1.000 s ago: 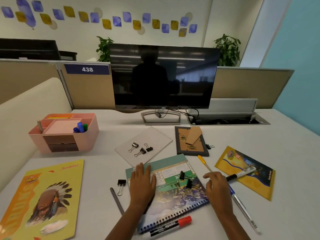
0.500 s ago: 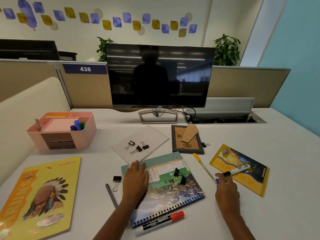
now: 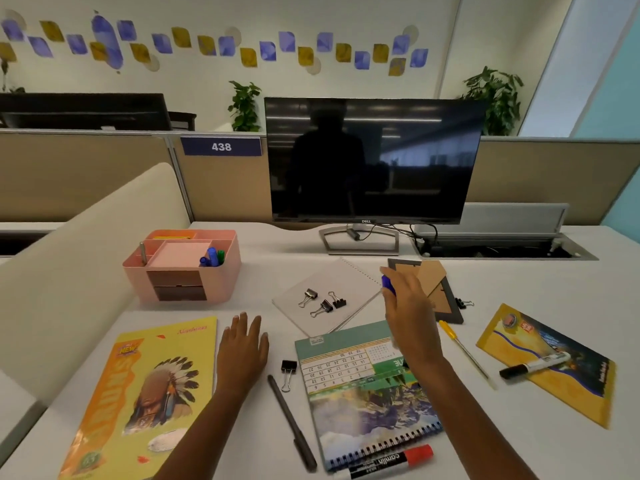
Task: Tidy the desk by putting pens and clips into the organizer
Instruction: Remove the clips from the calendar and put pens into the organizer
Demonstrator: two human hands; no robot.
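Note:
The pink organizer (image 3: 180,268) stands at the back left with blue and green pens (image 3: 210,258) in one compartment. My right hand (image 3: 408,306) is raised over the picture frame and grips a blue-capped pen (image 3: 388,285); only the cap end shows. My left hand (image 3: 242,348) lies flat on the desk with straight fingers. Three binder clips (image 3: 322,303) sit on a white notepad (image 3: 346,282). Another clip (image 3: 288,368) and a grey pen (image 3: 292,424) lie left of the calendar. A red-capped marker (image 3: 388,462), a yellow pen (image 3: 464,351) and a black marker (image 3: 535,365) lie loose.
A spiral calendar (image 3: 363,393) lies under my right forearm. A yellow magazine (image 3: 138,393) is at the front left and a yellow booklet (image 3: 554,362) on the right. A picture frame (image 3: 446,306) has a small clip (image 3: 464,302) beside it. The monitor (image 3: 370,161) stands behind.
My right hand took up the blue-capped pen from beside the calendar and lifted it back and left. My left hand slid off the calendar onto the bare desk to its left.

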